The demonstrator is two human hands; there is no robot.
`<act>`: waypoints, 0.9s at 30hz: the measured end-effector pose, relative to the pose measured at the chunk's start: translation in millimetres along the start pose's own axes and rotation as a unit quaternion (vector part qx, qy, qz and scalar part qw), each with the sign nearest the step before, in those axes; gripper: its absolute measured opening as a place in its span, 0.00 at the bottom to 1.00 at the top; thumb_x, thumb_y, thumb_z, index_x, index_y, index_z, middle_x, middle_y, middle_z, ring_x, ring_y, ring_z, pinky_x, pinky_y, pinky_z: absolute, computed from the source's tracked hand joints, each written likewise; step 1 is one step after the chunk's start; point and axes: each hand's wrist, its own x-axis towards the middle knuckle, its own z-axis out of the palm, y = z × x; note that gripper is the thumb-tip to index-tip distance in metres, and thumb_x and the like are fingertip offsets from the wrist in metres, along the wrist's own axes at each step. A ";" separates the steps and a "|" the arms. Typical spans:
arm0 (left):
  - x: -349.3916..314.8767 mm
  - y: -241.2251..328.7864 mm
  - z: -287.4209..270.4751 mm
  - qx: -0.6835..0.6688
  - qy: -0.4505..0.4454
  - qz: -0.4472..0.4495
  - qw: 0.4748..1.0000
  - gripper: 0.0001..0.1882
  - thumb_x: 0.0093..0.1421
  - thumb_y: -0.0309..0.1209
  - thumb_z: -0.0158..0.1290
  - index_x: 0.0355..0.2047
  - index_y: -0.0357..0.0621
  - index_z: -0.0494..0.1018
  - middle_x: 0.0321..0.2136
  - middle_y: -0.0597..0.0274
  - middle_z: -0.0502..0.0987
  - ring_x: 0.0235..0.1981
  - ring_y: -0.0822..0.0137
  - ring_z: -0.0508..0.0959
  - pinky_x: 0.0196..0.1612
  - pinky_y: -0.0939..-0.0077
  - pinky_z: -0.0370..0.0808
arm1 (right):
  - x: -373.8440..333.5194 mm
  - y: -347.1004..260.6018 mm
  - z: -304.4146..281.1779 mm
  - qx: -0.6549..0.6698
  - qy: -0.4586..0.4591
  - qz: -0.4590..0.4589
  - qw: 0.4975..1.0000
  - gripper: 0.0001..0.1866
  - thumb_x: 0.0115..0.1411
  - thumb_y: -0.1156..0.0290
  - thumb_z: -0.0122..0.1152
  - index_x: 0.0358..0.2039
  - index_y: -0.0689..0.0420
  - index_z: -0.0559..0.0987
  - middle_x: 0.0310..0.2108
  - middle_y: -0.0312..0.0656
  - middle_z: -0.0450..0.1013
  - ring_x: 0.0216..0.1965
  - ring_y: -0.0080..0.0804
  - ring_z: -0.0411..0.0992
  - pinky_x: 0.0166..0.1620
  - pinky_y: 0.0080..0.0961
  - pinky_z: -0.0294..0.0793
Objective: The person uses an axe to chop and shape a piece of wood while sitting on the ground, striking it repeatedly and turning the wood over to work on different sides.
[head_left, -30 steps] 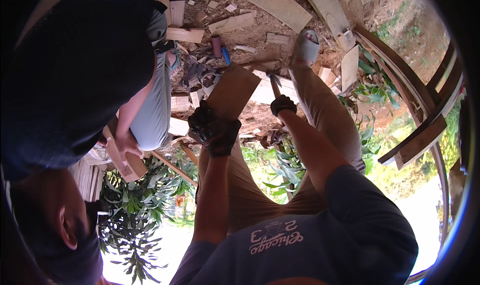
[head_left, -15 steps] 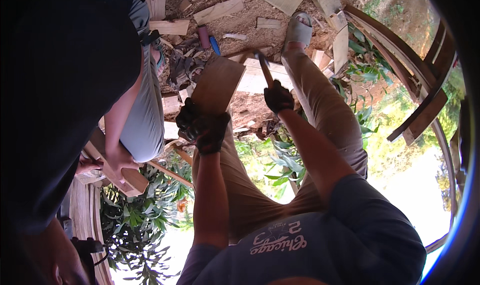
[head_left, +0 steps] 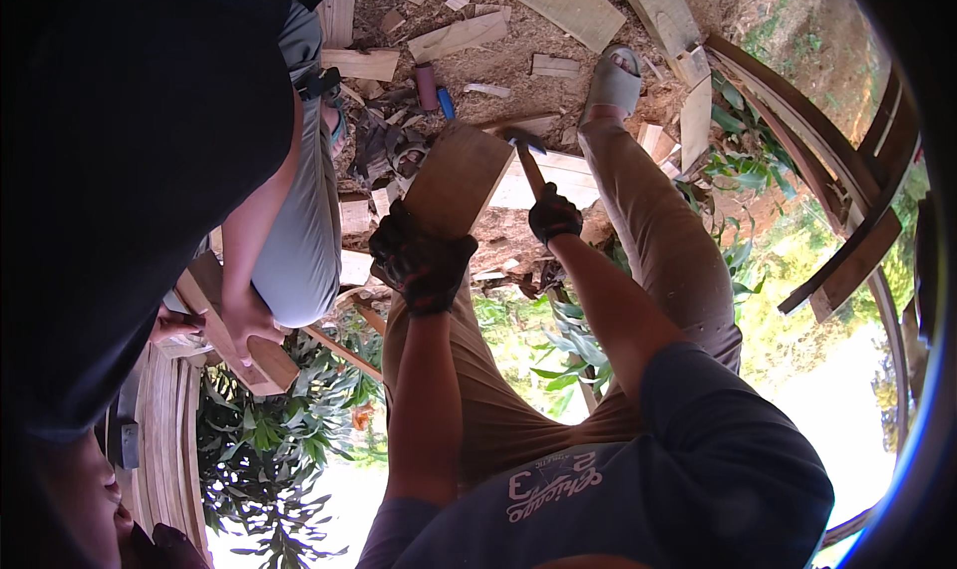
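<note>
Gloved fingers of the left hand curl around the near end of a flat, brown, roughly rectangular wooden board, which slants up and rightward beyond them. Further right, the gloved right hand clenches an adze-like tool, wooden-handled, its dark head by the board's far corner; contact is unclear.

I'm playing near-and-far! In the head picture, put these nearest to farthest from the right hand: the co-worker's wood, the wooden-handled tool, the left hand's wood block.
1. wooden-handled tool: gripped in the right hand
2. wood block: in the left hand, just leftward
3. co-worker's wood: far left
</note>
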 end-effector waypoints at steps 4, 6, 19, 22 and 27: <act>9.2 5.8 -4.2 -0.019 -0.013 -0.008 1.000 0.60 0.33 0.51 0.77 0.66 0.41 0.67 0.56 0.47 0.75 0.59 0.42 0.74 0.64 0.46 0.73 | 10.0 -0.3 -17.7 0.007 0.067 0.019 0.998 0.16 0.75 0.58 0.44 0.54 0.50 0.73 0.39 0.45 0.85 0.42 0.42 0.86 0.48 0.48 0.84; 15.2 4.4 -0.6 -0.045 -0.041 -0.026 0.998 0.62 0.32 0.53 0.75 0.67 0.37 0.67 0.56 0.46 0.74 0.60 0.44 0.71 0.64 0.47 0.71 | 15.0 1.7 -14.8 0.003 0.044 0.037 0.998 0.16 0.74 0.56 0.47 0.54 0.49 0.73 0.41 0.44 0.85 0.43 0.41 0.87 0.48 0.46 0.84; 24.4 0.2 26.0 -0.118 0.009 0.029 0.993 0.58 0.30 0.50 0.79 0.64 0.44 0.70 0.53 0.48 0.78 0.58 0.45 0.77 0.63 0.51 0.75 | 53.8 39.9 -0.3 0.005 -0.049 -0.018 0.999 0.20 0.69 0.53 0.56 0.53 0.54 0.78 0.50 0.54 0.83 0.54 0.52 0.83 0.58 0.51 0.80; 34.7 11.0 15.1 -0.045 -0.012 0.033 0.998 0.56 0.28 0.51 0.79 0.60 0.45 0.72 0.53 0.48 0.77 0.57 0.46 0.77 0.59 0.49 0.77 | 42.9 38.4 -46.8 0.066 0.028 -0.034 0.997 0.23 0.67 0.51 0.59 0.52 0.56 0.80 0.51 0.59 0.82 0.57 0.57 0.81 0.61 0.52 0.79; 24.0 6.7 23.7 -0.071 0.016 0.079 0.994 0.52 0.31 0.51 0.77 0.57 0.46 0.71 0.53 0.48 0.76 0.56 0.45 0.77 0.58 0.46 0.78 | 16.9 23.5 -134.1 0.116 0.167 -0.019 0.979 0.33 0.65 0.34 0.61 0.51 0.54 0.81 0.46 0.58 0.83 0.52 0.60 0.81 0.56 0.54 0.79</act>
